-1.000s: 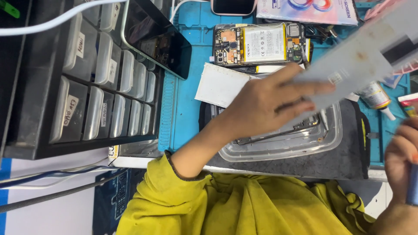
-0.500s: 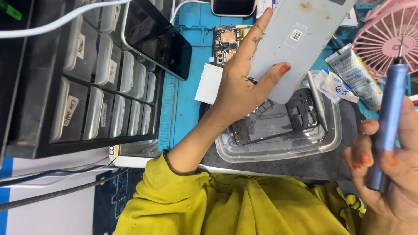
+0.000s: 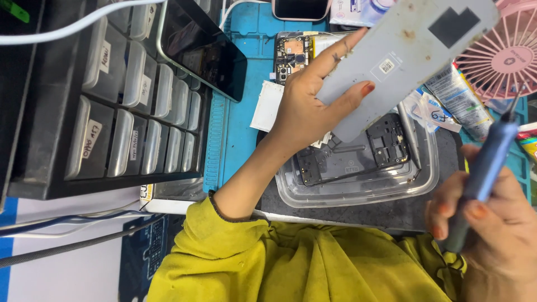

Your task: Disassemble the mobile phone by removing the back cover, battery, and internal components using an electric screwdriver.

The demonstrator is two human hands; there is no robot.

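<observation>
Nearest me, at five o'clock, my right hand [image 3: 495, 235] is closed around a blue screwdriver [image 3: 485, 173], its tip pointing up toward two o'clock. Past my yellow sleeve [image 3: 291, 263], my left hand [image 3: 313, 106] pinches the grey phone back cover [image 3: 405, 53], lifted clear and tilted toward one o'clock. Below it, the clear plastic tray [image 3: 363, 193] holds black inner frame parts [image 3: 358, 154], already off. Farther, at twelve o'clock, the opened phone body [image 3: 296, 53] lies on the blue mat [image 3: 240, 134], board exposed; I judge disassembly well along, reassembly not yet begun.
</observation>
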